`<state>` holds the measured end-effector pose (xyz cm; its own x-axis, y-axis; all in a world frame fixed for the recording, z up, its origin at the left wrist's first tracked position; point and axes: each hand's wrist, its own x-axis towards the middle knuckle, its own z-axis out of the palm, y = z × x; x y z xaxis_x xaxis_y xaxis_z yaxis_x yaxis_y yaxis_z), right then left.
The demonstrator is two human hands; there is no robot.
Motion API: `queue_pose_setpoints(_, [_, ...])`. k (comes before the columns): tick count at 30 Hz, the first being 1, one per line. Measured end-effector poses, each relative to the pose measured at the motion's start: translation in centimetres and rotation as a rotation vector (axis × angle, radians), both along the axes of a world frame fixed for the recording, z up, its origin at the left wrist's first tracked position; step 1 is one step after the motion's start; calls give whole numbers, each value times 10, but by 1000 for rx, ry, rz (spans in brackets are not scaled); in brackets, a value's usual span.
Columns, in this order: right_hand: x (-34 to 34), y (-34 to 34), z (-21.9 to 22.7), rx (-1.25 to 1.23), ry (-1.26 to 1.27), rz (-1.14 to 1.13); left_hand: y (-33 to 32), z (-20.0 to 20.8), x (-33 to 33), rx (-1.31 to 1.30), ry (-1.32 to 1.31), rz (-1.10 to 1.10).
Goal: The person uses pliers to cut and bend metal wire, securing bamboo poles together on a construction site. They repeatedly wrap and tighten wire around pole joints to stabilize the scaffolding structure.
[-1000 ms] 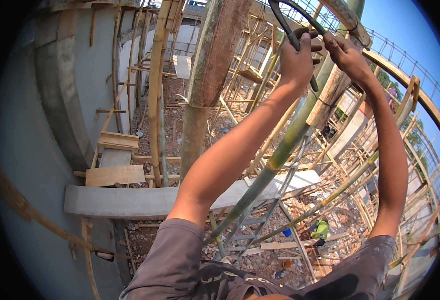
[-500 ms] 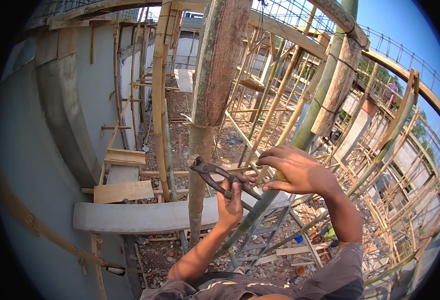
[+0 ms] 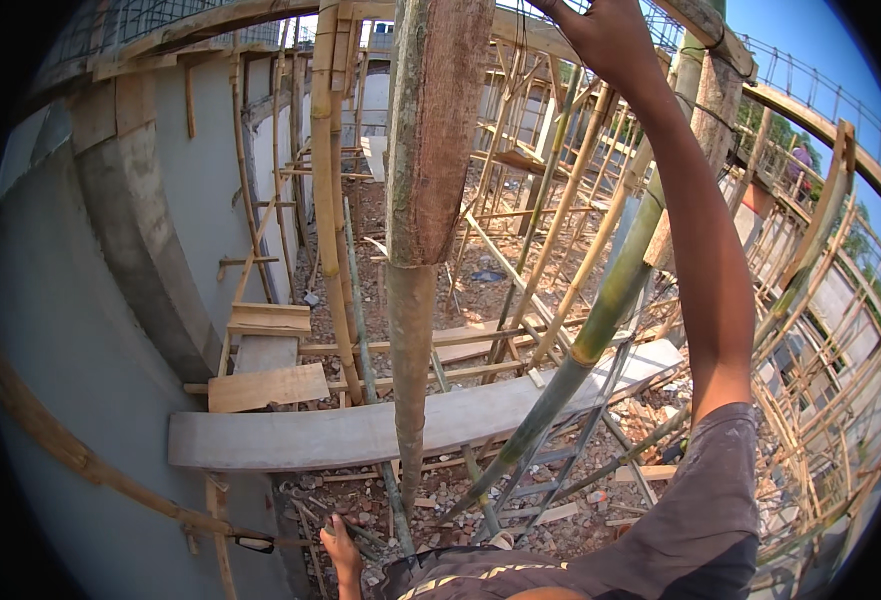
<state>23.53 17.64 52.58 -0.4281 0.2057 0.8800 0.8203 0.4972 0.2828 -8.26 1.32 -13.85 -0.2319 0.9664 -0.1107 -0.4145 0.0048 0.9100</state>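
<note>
My left hand [image 3: 341, 549] is low by the lower edge, closed around dark pincers [image 3: 365, 535] whose outline blends with the rubble behind. My right hand [image 3: 600, 38] is raised to the upper edge, near a wooden beam. Its visible fingers are stretched out and apart; the fingertips are cut off by the picture's edge, so any contact there is hidden. Directly ahead stands an upright round post [image 3: 412, 350] with a rough split-wood piece [image 3: 438, 140] against its upper part. A green bamboo pole [image 3: 600, 320] slants beneath my right arm.
A pale curved concrete beam [image 3: 290, 440] crosses below, with wooden planks [image 3: 268, 388] behind it. A grey wall [image 3: 80, 350] rises at the left. Bamboo scaffolding [image 3: 820, 400] crowds the right. Rubble and a metal ladder [image 3: 550, 470] lie below. A person [image 3: 798, 160] is far off at right.
My left hand has dropped with the pincers from the post to the lower edge. My right hand has left the bamboo pole and risen to the upper edge.
</note>
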Motion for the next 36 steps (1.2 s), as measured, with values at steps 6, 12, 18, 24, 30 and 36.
queue_pose_setpoints(6, [-21,-1,-20,-31,285,-8,-24,-25,-26,-151,34,225])
queue_pose_setpoints(12, [-62,13,-45,158,605,-122,-38,-35,-29,-270,-45,333])
queue_pose_setpoints(18, [-65,26,-58,239,718,-22,-41,-46,-28,-329,-15,425])
queue_pose_setpoints(24, [-38,31,-46,-142,567,304,-43,-47,-36,-314,75,354])
queue_pose_setpoints(30, [-15,14,-39,-449,412,382,-45,-70,-27,-363,111,382])
queue_pose_setpoints(36, [-5,23,-38,-482,384,409,-56,-82,-22,-303,-23,387])
